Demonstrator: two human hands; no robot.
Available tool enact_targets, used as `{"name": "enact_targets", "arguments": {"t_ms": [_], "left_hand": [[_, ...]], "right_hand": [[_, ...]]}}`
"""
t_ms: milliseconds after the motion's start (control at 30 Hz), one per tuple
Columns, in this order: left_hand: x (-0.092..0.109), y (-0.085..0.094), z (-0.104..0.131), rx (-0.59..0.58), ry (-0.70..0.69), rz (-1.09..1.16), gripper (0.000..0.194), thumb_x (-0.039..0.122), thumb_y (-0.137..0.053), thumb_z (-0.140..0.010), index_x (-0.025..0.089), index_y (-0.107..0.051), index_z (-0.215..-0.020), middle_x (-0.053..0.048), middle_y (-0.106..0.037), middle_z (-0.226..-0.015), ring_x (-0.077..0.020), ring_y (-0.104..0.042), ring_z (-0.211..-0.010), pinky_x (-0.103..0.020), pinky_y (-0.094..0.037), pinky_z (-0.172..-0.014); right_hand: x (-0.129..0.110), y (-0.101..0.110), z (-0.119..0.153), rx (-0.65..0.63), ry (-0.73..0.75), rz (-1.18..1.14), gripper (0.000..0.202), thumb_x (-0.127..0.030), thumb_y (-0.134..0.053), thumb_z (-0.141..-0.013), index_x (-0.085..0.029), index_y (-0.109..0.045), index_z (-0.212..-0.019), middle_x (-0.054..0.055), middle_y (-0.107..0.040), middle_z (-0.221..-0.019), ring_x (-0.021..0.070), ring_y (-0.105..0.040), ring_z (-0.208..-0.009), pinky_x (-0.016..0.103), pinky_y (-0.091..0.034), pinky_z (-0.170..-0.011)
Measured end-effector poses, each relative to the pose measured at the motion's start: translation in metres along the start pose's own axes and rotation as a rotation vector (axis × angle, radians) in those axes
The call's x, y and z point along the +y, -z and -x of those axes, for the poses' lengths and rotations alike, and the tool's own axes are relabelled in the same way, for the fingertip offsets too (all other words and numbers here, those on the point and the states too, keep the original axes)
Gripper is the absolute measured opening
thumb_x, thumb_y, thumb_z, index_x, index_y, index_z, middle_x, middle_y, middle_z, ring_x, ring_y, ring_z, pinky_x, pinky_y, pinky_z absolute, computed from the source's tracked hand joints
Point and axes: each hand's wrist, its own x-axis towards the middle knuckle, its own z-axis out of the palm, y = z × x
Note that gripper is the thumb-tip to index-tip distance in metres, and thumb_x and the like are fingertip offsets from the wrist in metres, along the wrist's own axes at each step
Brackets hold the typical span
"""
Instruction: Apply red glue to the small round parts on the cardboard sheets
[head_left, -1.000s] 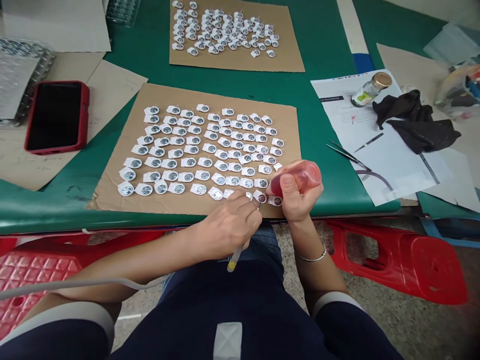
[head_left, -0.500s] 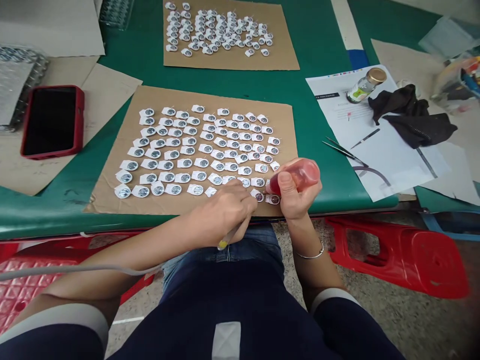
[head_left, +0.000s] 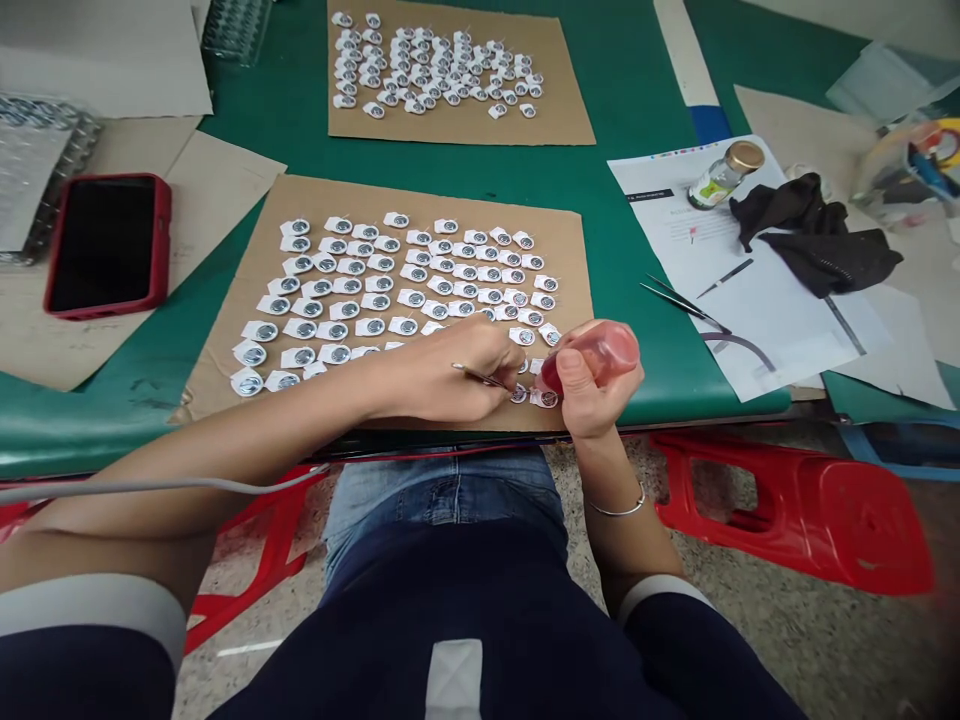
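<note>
My left hand [head_left: 466, 372] is closed around a thin pen-like tool [head_left: 478, 376], with its back end poking out toward the lower left and its tip hidden. It rests over the lower right of a cardboard sheet [head_left: 225, 350], covering some of the small white tags with round metallic discs [head_left: 345, 310] laid out there in rows. Beside it, my right hand [head_left: 596, 395] grips a clear bottle of red liquid [head_left: 604, 350]. The bottle lies tilted, its narrow end toward the tags at the sheet's right edge.
Behind lies a second cardboard sheet [head_left: 450, 125] with many more tags. A red-cased phone [head_left: 109, 245] is at left. Tweezers [head_left: 686, 303], a printed paper [head_left: 675, 230], a gold-lidded jar [head_left: 726, 174] and black cloth [head_left: 825, 250] lie at right. Red stools [head_left: 810, 510] stand below.
My left hand has moved slightly up and turned, so the tool now lies flatter and more tags are covered. My right hand still holds the bottle in nearly the same place.
</note>
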Motion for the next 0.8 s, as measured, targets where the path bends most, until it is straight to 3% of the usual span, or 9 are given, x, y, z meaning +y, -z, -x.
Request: {"name": "enact_targets", "arguments": {"t_ms": [300,500,800], "left_hand": [[-0.010,0.001,0.000,-0.024,0.190,0.226,0.009,0.015,-0.055,-0.071,0.013,-0.063,-0.073,-0.001,-0.064,-0.069,-0.0105,-0.058,-0.062,-0.018,-0.041,-0.052],[-0.015,-0.001,0.000,0.011,0.224,0.271,0.008,0.018,-0.060,-0.070,0.012,-0.065,-0.073,-0.002,-0.065,-0.068,-0.0114,-0.058,-0.063,-0.019,-0.040,-0.052],[-0.020,-0.004,-0.001,0.017,0.248,0.320,0.011,0.021,-0.062,-0.068,0.011,-0.064,-0.073,-0.002,-0.064,-0.065,-0.0105,-0.055,-0.059,-0.018,-0.036,-0.048]], "right_hand": [[-0.002,0.001,0.004,0.015,0.036,0.019,0.029,-0.046,-0.062,-0.071,-0.021,-0.053,-0.081,-0.001,-0.057,-0.068,0.0135,-0.057,-0.056,0.032,-0.048,-0.053],[-0.003,0.002,0.008,0.141,0.042,-0.101,0.028,-0.048,-0.060,-0.071,-0.023,-0.050,-0.079,-0.001,-0.050,-0.064,0.0149,-0.054,-0.053,0.034,-0.047,-0.049],[0.003,0.002,0.011,0.058,0.043,-0.048,0.027,-0.045,-0.060,-0.073,-0.022,-0.052,-0.083,0.000,-0.053,-0.070,0.0148,-0.056,-0.058,0.034,-0.049,-0.053]]}}
